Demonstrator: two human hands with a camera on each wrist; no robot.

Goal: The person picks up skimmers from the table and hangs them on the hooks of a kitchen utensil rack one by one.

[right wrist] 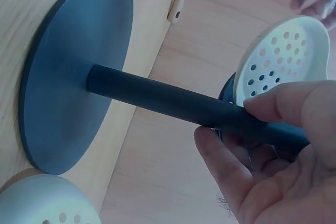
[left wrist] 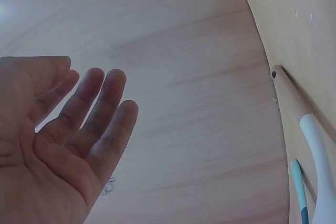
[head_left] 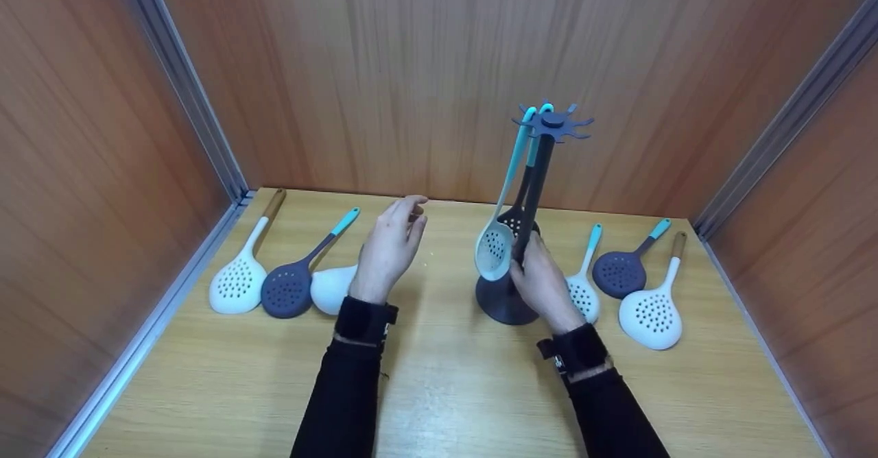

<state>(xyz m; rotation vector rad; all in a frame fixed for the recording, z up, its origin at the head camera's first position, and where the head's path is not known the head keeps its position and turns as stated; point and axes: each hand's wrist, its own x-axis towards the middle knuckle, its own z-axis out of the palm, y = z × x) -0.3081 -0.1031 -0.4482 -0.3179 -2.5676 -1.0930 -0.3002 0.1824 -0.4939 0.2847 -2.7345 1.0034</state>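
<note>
My right hand (head_left: 545, 283) grips the black post of a utensil stand (head_left: 542, 177) low down, just above its round base (right wrist: 79, 72). The right wrist view shows thumb and fingers curled round that post. From the stand's spoked top hang a pale slotted spoon with a turquoise handle (head_left: 494, 249) and a dark slotted utensil (head_left: 511, 218), partly hidden behind the post. My left hand (head_left: 389, 247) hovers over the table with relaxed fingers, its palm bare in the left wrist view. Beneath it lies a white utensil head (head_left: 330, 289), its handle hidden by the hand.
At left lie a white skimmer with a brown handle (head_left: 238, 284) and a dark skimmer (head_left: 287, 290). On the right are a small white slotted spoon (head_left: 583, 297), a dark skimmer (head_left: 619, 274) and another white skimmer (head_left: 651, 317). Wooden panels (head_left: 425, 81) wall the table on three sides.
</note>
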